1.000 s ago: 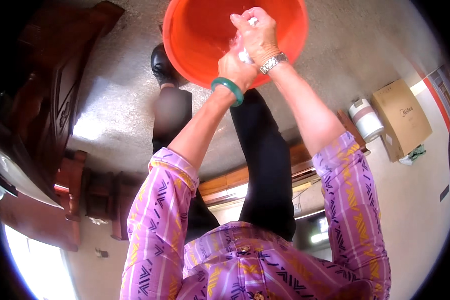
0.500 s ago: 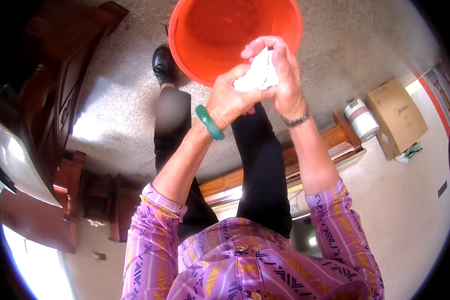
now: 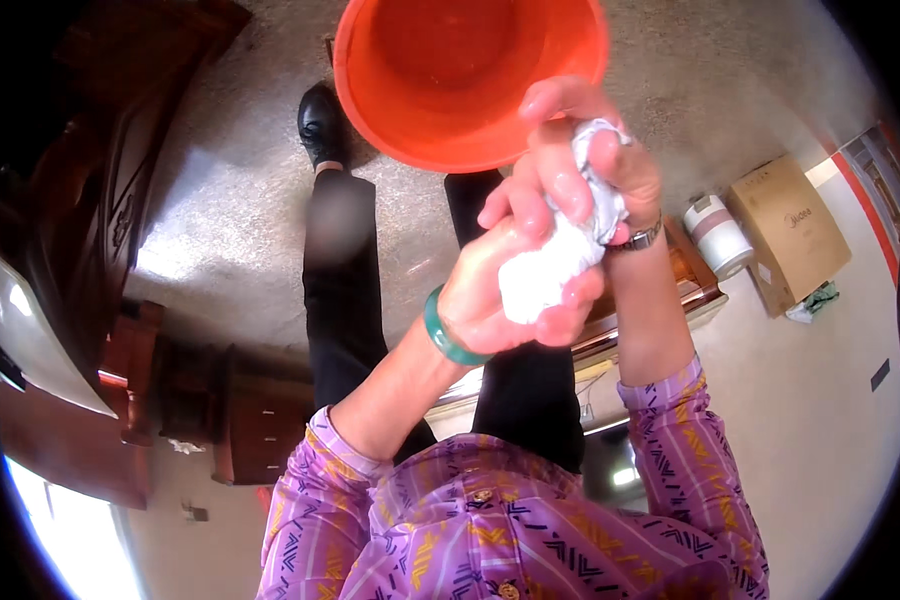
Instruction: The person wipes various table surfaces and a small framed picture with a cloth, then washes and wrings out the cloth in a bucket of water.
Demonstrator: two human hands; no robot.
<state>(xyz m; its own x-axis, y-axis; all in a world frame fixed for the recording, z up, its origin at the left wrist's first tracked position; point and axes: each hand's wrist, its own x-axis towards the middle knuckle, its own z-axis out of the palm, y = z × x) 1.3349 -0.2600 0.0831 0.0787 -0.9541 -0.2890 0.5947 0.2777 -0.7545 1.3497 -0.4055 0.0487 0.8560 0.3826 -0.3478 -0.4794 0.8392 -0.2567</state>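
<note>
A crumpled white cloth (image 3: 550,272) is bunched between my two hands, in front of my body. My left hand (image 3: 485,285), with a green bangle at the wrist, closes around its lower end. Around the upper end curl the fingers of my right hand (image 3: 630,170), which has a metal watch at the wrist. The skin of both hands looks wet. Just beyond them, on the floor, stands an orange-red plastic basin (image 3: 450,70); the cloth is on the near side of its rim, over my right leg.
My black shoe (image 3: 320,125) rests on the speckled floor left of the basin. Dark carved wooden furniture (image 3: 120,220) lines the left side. To the right are a white cylindrical container (image 3: 718,238), a cardboard box (image 3: 790,235) and a wooden cabinet (image 3: 685,280).
Both hands have come back from the basin toward my body and moved right, bringing the cloth along. The cloth, compact before, is now stretched longer between them.
</note>
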